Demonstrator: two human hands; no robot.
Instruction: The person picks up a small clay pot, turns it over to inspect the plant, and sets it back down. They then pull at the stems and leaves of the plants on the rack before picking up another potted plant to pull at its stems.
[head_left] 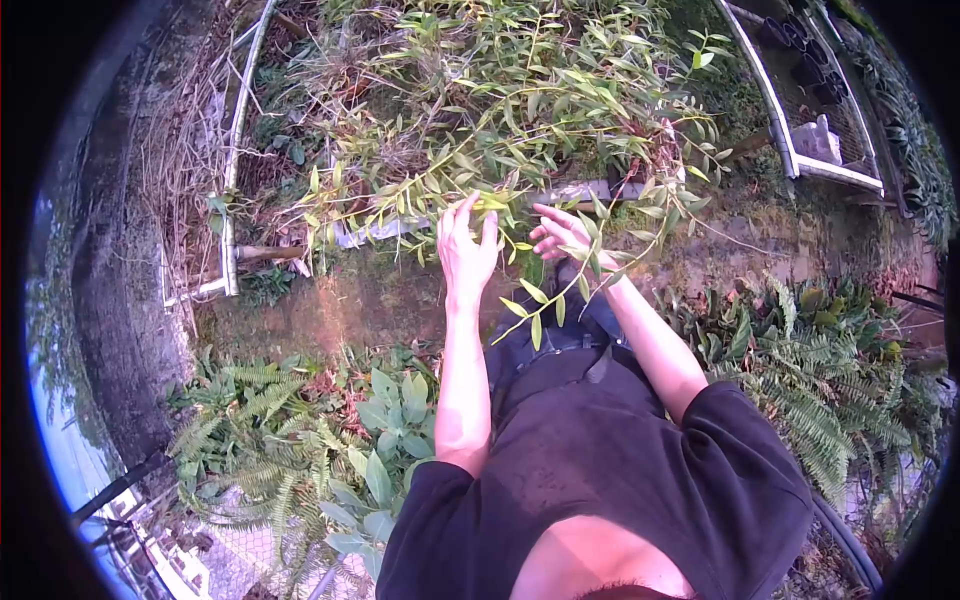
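My left hand (467, 252) reaches up into the near edge of a mass of long leafy stems (560, 110). Its fingers are stretched out, with the thumb apart from them, and the tips are at a yellow-green leaf (490, 203); no firm grip shows. To the right, my right hand (564, 234) points its loosely bent, spread fingers toward the left hand. A drooping stem with narrow green leaves (640, 262) passes in front of the right hand and wrist and hangs down before my dark clothing. I see nothing held in the right hand.
The stems grow over a raised bed with a pale edge (385, 232). Light metal frames stand at the left (236, 150) and right (770, 100). Ferns (275, 400) and broad-leaved plants (395, 410) grow low on my left, with more ferns (800, 400) on my right.
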